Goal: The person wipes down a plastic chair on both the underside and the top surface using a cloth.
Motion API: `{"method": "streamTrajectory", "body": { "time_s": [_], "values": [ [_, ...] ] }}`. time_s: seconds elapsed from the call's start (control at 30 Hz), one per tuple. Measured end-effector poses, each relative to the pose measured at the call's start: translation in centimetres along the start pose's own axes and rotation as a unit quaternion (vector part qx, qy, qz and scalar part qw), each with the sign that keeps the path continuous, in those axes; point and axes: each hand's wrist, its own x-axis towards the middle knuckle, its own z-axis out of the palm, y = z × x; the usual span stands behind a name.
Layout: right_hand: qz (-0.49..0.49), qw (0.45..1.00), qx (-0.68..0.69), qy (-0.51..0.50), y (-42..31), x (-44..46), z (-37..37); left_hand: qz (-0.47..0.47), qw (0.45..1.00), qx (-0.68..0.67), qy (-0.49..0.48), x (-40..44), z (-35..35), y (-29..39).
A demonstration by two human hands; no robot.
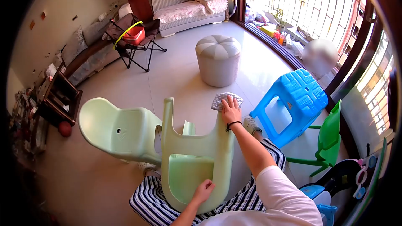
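A light green plastic chair rests across my lap, its legs pointing away from me. My right hand, with a dark band at the wrist, presses a grey textured cloth over the end of the chair's right leg. Its fingers lie over the cloth. Lower down, my left hand is closed at the inner rim of the chair's recessed panel, thumb side up. The tips of its fingers are partly hidden. A second light green chair stands beside it on the left.
A blue plastic stool is tilted at my right, beside a green chair. Ahead stands a round pouf. Farther off are a folding chair with a red basket and a sofa. A dark red ball lies left.
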Motion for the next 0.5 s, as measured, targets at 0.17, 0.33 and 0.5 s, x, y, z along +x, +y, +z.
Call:
{"method": "streamTrajectory", "body": {
  "time_s": [0.17, 0.33, 0.5],
  "values": [
    [0.043, 0.999, -0.001, 0.02, 0.3, -2.8, -0.8, 0.024, 0.995, 0.061, 0.08, -1.5, -3.5, 0.1],
    [-0.116, 0.985, 0.109, 0.067, -2.9, -11.6, -2.7, 0.028, 0.984, 0.133, 0.119, -1.9, -6.8, 0.4],
    [-0.157, 0.977, 0.145, 0.0, -8.2, -23.0, -5.4, 0.033, 0.977, 0.167, 0.127, -2.5, -8.0, 0.1]
  ]
}}
